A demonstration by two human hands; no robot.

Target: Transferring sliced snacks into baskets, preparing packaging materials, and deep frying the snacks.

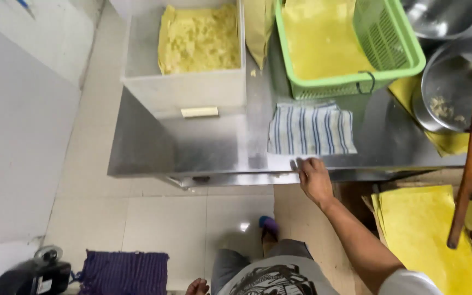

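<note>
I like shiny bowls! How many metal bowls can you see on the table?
2. One metal bowl sits at the top right corner, cut off by the picture's edge. The other metal bowl is just below it, under the wooden handle. More may be out of view.

Right hand (313,177) (fingertips) at striped cloth (310,130)

The right hand (313,179) sits just below the middle of the frame, fingers bent and pointing up-left. Its bare forearm runs down toward the lower right corner.
</note>
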